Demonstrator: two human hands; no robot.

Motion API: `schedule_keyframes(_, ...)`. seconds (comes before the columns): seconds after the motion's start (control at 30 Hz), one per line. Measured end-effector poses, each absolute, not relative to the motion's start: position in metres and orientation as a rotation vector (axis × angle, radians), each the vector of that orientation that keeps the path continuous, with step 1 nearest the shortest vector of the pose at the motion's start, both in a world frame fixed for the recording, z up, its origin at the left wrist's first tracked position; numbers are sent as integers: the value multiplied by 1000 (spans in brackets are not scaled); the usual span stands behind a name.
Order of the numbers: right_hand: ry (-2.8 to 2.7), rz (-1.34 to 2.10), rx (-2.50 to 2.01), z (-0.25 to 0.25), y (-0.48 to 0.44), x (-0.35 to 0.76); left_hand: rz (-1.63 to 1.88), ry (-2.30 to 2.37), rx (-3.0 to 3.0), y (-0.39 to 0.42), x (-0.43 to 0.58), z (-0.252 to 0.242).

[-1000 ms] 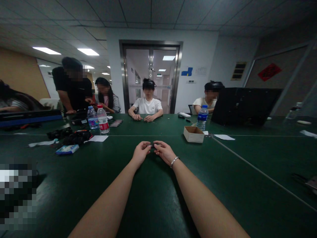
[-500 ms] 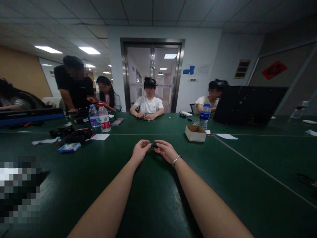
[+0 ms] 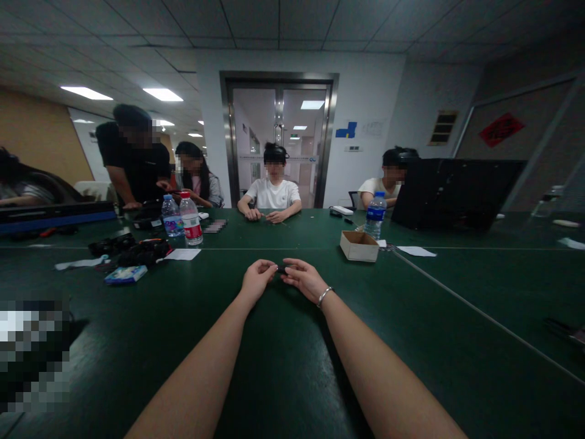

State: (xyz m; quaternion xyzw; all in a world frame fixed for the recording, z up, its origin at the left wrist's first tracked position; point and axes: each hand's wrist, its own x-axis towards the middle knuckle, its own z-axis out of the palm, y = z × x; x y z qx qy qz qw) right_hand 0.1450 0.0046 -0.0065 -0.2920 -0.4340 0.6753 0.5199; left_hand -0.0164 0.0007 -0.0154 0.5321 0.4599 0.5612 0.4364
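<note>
Both of my hands meet above the green table point(image 3: 283, 341) in the middle of the head view. A small dark object point(image 3: 282, 269) sits between their fingertips; its exact kind is too small to tell. My left hand point(image 3: 258, 279) pinches its left end with thumb and fingers. From the right, my right hand point(image 3: 305, 279) grips the other end, its fingers curled and partly hiding it. A silver bracelet point(image 3: 325, 297) circles my right wrist.
Ahead to the right stand an open cardboard box point(image 3: 359, 247), a blue-capped bottle point(image 3: 375, 214) and a black monitor point(image 3: 450, 194). At left are two bottles, black gear point(image 3: 144, 251) and a blue packet point(image 3: 125, 275). Several people are around the table.
The fingers of my right hand have shifted slightly on the dark object, and less of it shows. The whole view has moved a little.
</note>
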Motion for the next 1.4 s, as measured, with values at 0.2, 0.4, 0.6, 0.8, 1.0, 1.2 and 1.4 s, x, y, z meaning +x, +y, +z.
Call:
schedule_keyframes(0.2,-1057,1627,-687,-11,8,145,1404,1148,1303,3,-17,-17)
schedule_keyframes(0.4,-1079,1632,-675,-12,9,145,1357,1236,1284,1,-19,-14)
schedule_keyframes(0.6,-1051,1607,-718,-8,7,143,1366,1236,1264,-3,-19,-10)
schedule_keyframes(0.8,-1005,1585,-746,-7,8,141,1450,920,1315,-4,-20,-10)
schedule_keyframes(1.0,-1018,1590,-734,-6,7,140,1329,1240,1205,-4,-16,-7)
schedule_keyframes(1.2,-1009,1580,-735,-5,6,140,1278,1243,1450,-4,-17,-9)
schedule_keyframes(1.4,-994,1595,-728,-3,6,142,1382,980,1544,-5,-23,-11)
